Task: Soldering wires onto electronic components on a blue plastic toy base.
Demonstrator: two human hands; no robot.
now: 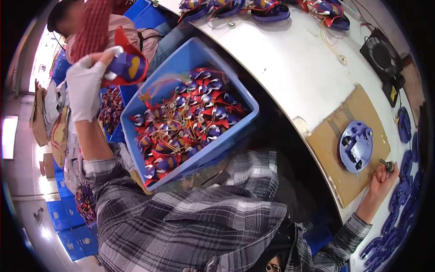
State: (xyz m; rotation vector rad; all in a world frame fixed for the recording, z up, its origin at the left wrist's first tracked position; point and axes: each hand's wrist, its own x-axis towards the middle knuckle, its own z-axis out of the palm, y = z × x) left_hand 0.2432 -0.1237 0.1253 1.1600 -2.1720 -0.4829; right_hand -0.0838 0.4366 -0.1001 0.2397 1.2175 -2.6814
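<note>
My left hand [86, 84], in a white glove, is raised at the upper left and grips a red and blue toy part [127, 65] with a yellow patch. Below it a blue bin [186, 52] sits tilted on my lap, filled with several similar red and blue parts [190, 120] with thin wires. My right hand [383, 179] rests on the white table at the right, closed around a small dark screwdriver-like tool [388, 165]. Just left of it a blue round plastic shell [355, 146] lies on a brown cardboard sheet [331, 149].
Another person [97, 27] sits at the upper left behind the bin. More red and blue parts [267, 10] line the far table edge. A black fan [383, 56] stands at the upper right. Blue shells [398, 199] are stacked along the right edge. Blue crates [74, 226] sit on the floor.
</note>
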